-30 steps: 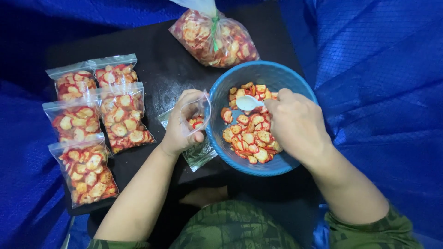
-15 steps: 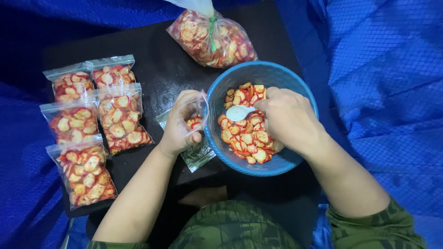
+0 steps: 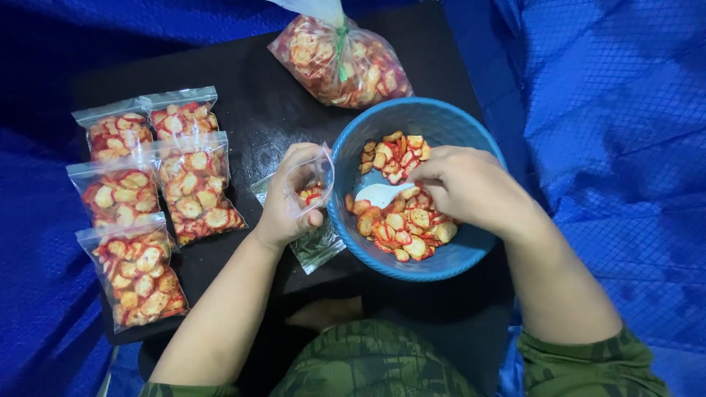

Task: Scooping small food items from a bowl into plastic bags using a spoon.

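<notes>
Centre frame: left hand [image 3: 283, 206] pinches a small clear bag [image 3: 312, 184] open beside the blue bowl [image 3: 441, 121] — mouth toward it. Right hand [image 3: 463, 187], fingers curled, grips a white spoon [image 3: 379, 195] among chips [image 3: 404, 224]. 5 filled bags [image 3: 147, 198] lie at left.

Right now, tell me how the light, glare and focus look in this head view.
Head view: sharp overall, lit from above; bright glare on the tied bag and on the open bag in the left hand; the white spoon in the right hand nearly blows out; the blue bowl casts soft shadow; blue tarp corners fall dark.
</notes>
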